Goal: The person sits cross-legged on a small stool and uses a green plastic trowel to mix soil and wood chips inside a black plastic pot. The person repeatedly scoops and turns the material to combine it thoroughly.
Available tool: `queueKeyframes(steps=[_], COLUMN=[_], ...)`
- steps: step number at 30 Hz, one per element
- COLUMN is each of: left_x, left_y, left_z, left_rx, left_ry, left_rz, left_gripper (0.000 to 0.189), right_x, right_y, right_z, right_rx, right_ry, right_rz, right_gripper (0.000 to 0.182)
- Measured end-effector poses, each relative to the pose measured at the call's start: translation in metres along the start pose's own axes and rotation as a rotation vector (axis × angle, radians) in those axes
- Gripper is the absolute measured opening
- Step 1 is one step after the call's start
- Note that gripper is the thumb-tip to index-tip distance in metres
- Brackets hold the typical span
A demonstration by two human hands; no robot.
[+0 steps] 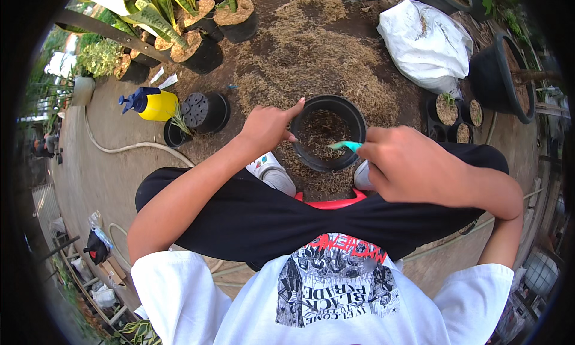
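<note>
Between my feet stands a round black plastic plant pot (329,164) with dark soil and dry husk-like bits (321,127) inside. My left hand (268,126) rests at the pot's left rim, index finger stretched along it and thumb near the rim's lower left. My right hand (400,163) is closed on the handle of a small turquoise tool (349,145), whose tip points into the pot over the soil; its exact kind cannot be told. Husk-like material (310,62) lies spread on the ground around and beyond the pot.
Left are a yellow pump sprayer (158,106), an upturned black pot (206,112), a small potted plant (176,131), potted snake plants (197,48) and a hose (139,145). Right are a white sack (424,44), small pots (447,111) and a large pot (494,75). Something red (332,204) shows beneath me.
</note>
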State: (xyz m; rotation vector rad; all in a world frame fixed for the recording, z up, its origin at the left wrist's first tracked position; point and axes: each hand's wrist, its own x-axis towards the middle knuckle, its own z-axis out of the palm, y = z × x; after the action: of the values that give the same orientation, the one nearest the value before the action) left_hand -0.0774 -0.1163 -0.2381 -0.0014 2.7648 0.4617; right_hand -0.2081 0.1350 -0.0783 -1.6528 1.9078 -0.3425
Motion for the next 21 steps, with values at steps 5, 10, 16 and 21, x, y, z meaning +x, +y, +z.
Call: queueKeyframes(steps=[5, 10, 16, 21], left_x=[0.000, -0.002, -0.001, -0.001], left_y=[-0.004, -0.004, -0.004, -0.003], left_z=[0.005, 0.005, 0.007, 0.007], left_rx=[-0.014, 0.012, -0.002, -0.005], left_ry=[0.027, 0.001, 0.005, -0.016], left_rz=[0.012, -0.020, 0.004, -0.009], left_gripper=[0.092, 0.093, 0.093, 0.090], right_x=[0.028, 0.030, -0.021, -0.065], right_y=[0.041, 0.047, -0.011, -0.048], right_z=[0.035, 0.060, 0.034, 0.004], right_rx=[-0.014, 0.010, -0.009, -0.231], right_ry=[0.030, -0.013, -0.111, -0.088], right_rz=[-0.045, -0.028, -0.087, -0.268], right_gripper=[0.015, 0.018, 0.023, 0.034])
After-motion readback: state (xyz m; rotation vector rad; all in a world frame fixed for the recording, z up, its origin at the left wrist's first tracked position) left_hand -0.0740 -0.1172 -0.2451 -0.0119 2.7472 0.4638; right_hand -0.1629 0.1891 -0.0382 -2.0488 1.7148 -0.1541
